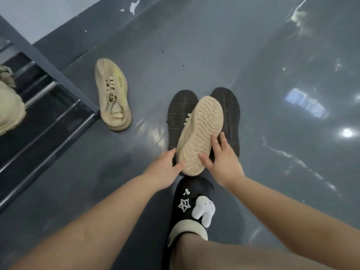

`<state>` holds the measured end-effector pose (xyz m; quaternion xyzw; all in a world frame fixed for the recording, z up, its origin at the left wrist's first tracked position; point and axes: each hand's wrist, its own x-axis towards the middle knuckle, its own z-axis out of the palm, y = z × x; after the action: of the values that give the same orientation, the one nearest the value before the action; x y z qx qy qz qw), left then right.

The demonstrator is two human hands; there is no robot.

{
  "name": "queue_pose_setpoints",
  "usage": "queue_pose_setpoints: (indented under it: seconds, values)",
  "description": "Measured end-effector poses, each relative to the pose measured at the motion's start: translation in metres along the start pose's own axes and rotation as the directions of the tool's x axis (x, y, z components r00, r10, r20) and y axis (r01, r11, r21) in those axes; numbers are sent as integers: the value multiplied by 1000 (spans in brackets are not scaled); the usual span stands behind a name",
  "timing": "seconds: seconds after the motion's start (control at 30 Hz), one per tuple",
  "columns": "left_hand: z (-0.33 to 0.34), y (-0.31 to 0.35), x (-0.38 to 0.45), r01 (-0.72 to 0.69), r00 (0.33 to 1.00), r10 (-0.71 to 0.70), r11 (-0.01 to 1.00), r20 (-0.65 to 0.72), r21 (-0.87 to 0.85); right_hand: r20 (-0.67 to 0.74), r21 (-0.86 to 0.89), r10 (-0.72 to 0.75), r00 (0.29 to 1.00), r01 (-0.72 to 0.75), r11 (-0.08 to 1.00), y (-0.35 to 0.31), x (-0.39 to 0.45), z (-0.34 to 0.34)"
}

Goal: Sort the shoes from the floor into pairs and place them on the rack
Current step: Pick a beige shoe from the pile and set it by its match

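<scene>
Head view, only cam: beige sneaker (200, 133) lies sole-up, centre of frame, stacked on top of two dark shoes (181, 112) that also sit sole-up side by side on the grey floor (272, 75). Left hand (165, 168) touches the heel end from the left, thumb on the sole edge; fingers only loosely bent, not clearly wrapped. Right hand (224, 158) is on the right side of the heel, fingers (215, 141) spread apart and laid on the sole, thumb under the near edge. Neither grip looks closed yet, so I'd judge this as the start of a pick-up.

Matching beige sneaker (113, 94) sits upright, far left, just beside the corner of the rack (58, 121). Rack's at left, dark slatted shelves; another beige shoe (9, 108) already on it. Person's own black clog (191, 207) w/ charms is near, just below the hands.

Risks: hold is at the heel only, so toe could droop and slip out on lifting. Sneaker rests on the dark pair, so it may drag or shift them. Glossy floor, so nudged shoes could slide easily.
</scene>
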<state>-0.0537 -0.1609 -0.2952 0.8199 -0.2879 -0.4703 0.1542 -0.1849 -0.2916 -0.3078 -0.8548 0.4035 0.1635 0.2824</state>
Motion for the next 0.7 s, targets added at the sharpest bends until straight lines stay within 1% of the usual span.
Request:
queue_pose_setpoints:
  seconds: [0.1,0.13,0.2,0.27,0.37,0.43,0.5,0.6,0.67,0.7]
  values:
    - [7,-3,2,10,995,-17,998,-102,-66,-113,5,43,993,-43,999,-3,-5,9]
    - [8,-4,2,6,993,-19,995,-119,-100,-114,33,49,992,-45,998,-5,-6,10]
    - [12,-4,4,1,990,-32,978,-141,-209,-73,186,73,995,-58,981,-9,-6,9]
    - [15,-3,5,-19,987,-39,934,-154,-355,-39,344,99,994,-79,936,-14,-7,9]
    - [14,1,2,-74,978,-46,834,-203,-546,-44,449,102,994,-71,891,-23,-7,10]
    - [8,4,-3,-134,969,-28,777,-246,-615,-40,547,108,993,-69,834,-31,-6,9]
    - [0,4,-9,-182,957,-13,753,-291,-632,-46,666,98,994,-43,745,-41,-7,5]
    - [-8,-3,-21,-235,930,-2,767,-368,-597,-33,797,50,998,-4,603,-61,-9,-2]
    - [-11,-12,-34,-298,906,43,770,-421,-563,-1,827,12,1000,-6,562,-76,-10,0]
    - [-12,-16,-40,-317,896,67,789,-440,-526,21,834,13,1000,-24,552,-82,-10,2]
